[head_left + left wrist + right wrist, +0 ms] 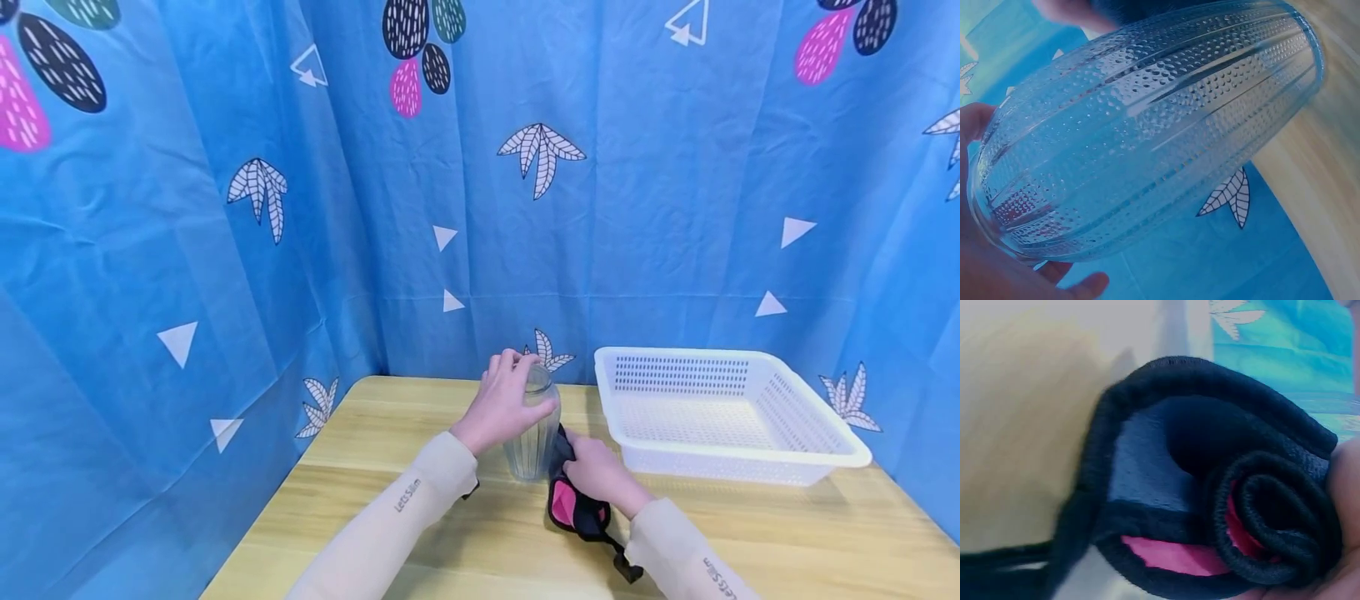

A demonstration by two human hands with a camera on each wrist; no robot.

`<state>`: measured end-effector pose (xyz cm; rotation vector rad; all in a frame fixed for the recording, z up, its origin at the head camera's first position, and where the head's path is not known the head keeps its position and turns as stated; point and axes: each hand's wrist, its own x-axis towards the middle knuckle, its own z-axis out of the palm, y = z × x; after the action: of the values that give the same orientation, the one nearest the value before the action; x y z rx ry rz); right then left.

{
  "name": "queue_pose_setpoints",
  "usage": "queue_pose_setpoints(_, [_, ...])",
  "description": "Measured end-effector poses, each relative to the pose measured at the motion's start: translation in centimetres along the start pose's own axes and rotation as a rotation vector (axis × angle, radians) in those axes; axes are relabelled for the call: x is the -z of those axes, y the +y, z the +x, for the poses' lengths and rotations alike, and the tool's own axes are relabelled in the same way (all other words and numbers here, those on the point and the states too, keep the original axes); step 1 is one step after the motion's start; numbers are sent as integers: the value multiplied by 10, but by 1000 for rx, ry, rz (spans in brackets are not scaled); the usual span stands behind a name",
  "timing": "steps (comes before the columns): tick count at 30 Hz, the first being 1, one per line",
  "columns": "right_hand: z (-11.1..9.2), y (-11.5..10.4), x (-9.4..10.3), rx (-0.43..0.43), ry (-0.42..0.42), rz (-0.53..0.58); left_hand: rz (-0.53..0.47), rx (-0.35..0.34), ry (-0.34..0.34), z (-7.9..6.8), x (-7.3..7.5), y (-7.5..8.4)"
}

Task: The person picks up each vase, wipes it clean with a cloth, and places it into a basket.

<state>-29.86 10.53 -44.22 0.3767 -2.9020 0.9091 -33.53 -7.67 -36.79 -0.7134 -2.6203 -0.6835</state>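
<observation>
Glass jar (534, 446), rolled black fabric (562, 502) — gripped by hands (504, 404) (600, 473) (left, right respectively), wooden table (817, 542), blue curtain (660, 250)

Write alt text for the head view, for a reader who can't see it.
A person's left hand grips a clear ribbed jar near its top, while the right hand holds a black-and-pink fabric item beside it. They work at a wooden table, with a white perforated basket to the right and a patterned blue curtain behind.
</observation>
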Motion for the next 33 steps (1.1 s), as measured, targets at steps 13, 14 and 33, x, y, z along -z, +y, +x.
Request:
queue_pose_setpoints(13, [0,-37,64,71,205,59,-67,-17,-6,2,4,4])
queue_pose_setpoints(14, [0,-38,65,77,214,55,-81,-16,-11,2,4,4])
queue_pose_setpoints(33, [-7,-6,0,4,16,-115,-73,-2,5,3,-3,-4])
